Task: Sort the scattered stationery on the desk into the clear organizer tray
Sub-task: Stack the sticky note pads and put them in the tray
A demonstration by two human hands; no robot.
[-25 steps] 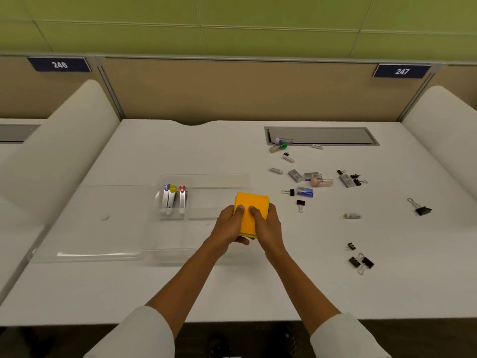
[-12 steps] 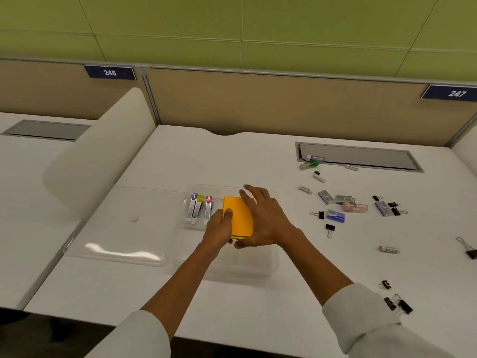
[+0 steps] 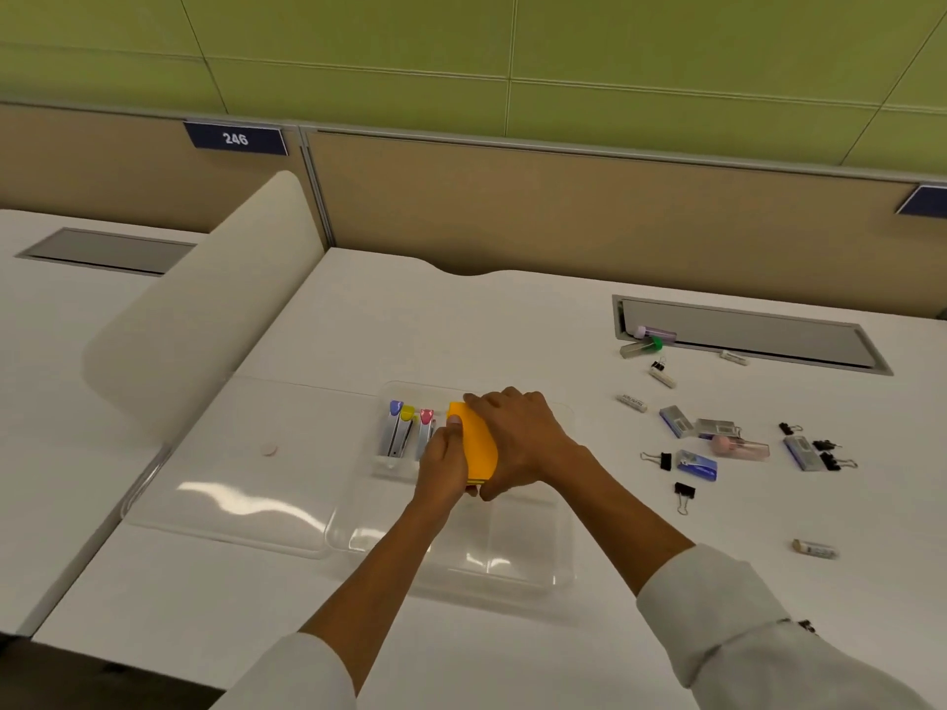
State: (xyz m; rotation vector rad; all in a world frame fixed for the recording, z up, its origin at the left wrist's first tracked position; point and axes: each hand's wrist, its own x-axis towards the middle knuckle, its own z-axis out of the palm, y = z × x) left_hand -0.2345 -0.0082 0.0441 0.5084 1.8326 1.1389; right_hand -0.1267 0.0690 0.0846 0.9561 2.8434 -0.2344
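Observation:
An orange pad of sticky notes [image 3: 479, 445] sits in the clear organizer tray [image 3: 512, 566], just right of three small staplers [image 3: 407, 433] with blue, yellow and pink tips. My left hand [image 3: 443, 466] grips the pad's left edge, thumb on top. My right hand [image 3: 517, 435] lies over the pad's right side, fingers curled round its far edge. Binder clips [image 3: 684, 491], staple boxes [image 3: 697, 464] and erasers [image 3: 633, 402] lie scattered on the white desk to the right.
A clear flat lid [image 3: 246, 463] lies left of the tray. A grey cable hatch [image 3: 748, 338] is set into the desk at the back right, with two small tubes [image 3: 640, 345] at its corner. A white curved divider [image 3: 205, 310] stands at the left.
Both hands have carried the orange pad left and down into the tray beside the staplers. The right hand has shifted from the pad's near edge onto its top and far side.

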